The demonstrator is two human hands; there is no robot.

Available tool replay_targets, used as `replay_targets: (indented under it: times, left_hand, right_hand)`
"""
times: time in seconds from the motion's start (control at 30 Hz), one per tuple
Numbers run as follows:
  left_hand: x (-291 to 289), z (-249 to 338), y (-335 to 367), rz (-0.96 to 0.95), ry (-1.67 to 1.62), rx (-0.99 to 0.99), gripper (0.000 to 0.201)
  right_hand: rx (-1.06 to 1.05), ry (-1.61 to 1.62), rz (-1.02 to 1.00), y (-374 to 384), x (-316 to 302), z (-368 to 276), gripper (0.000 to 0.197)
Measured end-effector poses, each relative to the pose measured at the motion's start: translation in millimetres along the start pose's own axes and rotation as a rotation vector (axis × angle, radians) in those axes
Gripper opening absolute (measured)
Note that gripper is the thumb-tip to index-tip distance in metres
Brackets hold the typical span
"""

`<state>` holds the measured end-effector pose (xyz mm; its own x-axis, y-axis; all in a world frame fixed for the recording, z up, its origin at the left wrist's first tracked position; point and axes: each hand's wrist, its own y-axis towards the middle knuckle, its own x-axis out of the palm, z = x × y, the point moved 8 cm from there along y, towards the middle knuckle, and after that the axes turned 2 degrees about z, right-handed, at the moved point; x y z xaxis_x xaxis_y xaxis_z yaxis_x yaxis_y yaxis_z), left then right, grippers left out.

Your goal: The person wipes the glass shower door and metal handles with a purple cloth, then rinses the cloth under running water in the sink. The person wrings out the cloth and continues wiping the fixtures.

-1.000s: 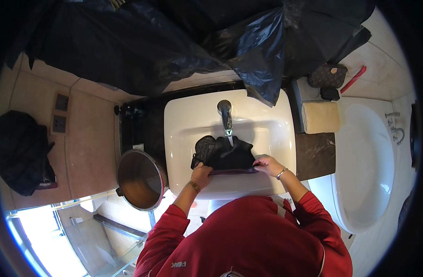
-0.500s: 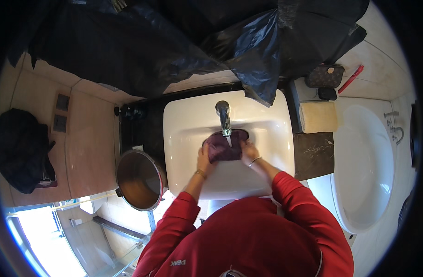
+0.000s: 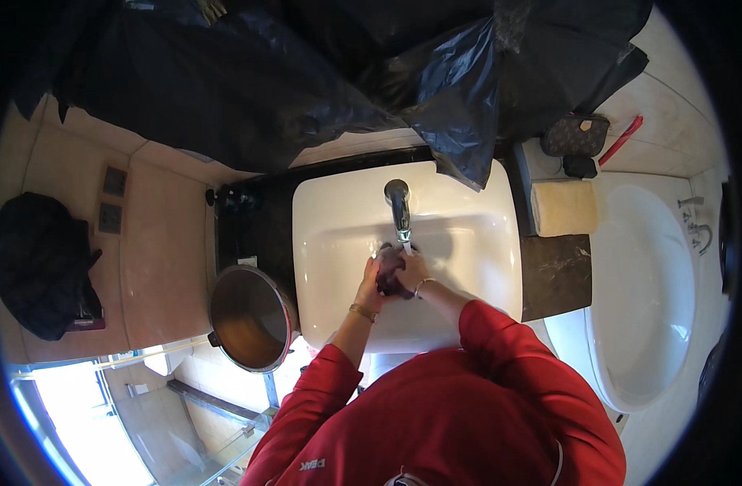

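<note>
A dark purple cloth (image 3: 392, 275) is bunched up between my hands, below the faucet (image 3: 398, 206) in the white sink (image 3: 330, 243). My left hand (image 3: 372, 281) grips its left side, fingers curled around it. From the right, my right hand (image 3: 414, 270) closes on the cloth directly under the spout, where water runs. The fingertips of both hands are partly hidden by the folds.
A dark counter (image 3: 557, 279) flanks the sink, with a folded yellow towel (image 3: 563, 207) on the right. Left of the sink stands a deep round pot (image 3: 253, 320). Black plastic sheeting (image 3: 306, 89) hangs above, one corner reaching over the sink's back rim. A white bathtub (image 3: 642, 300) lies farther right.
The cloth was spread wide between my hands and is now gathered into a small bunch. My right hand has moved left, closer to my left hand. The view has shifted slightly.
</note>
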<state>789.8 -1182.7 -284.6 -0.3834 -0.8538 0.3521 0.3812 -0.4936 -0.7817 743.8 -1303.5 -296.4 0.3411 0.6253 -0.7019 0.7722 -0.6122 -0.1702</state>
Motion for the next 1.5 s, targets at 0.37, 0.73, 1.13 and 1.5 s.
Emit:
replay_targets:
  times: [0.37, 0.73, 1.13, 1.5]
  left_hand:
    - [20, 4, 24, -0.594, -0.610, 0.390, 0.039]
    - [16, 6, -17, -0.003, -0.094, 0.297, 0.052]
    - [-41, -4, 2, 0.069, 0.099, -0.079, 0.077]
    - [-12, -22, 28, -0.419, -0.472, 0.156, 0.048]
  right_hand:
    - [-0.368, 0.568, 0.155, -30, -41, -108, 0.018]
    - [-0.371, 0.086, 0.183, 6, -54, -25, 0.014]
    - [-0.066, -0.225, -0.005, -19, -28, -3, 0.044]
    - [-0.369, 0.494, 0.128, -39, -57, -113, 0.024]
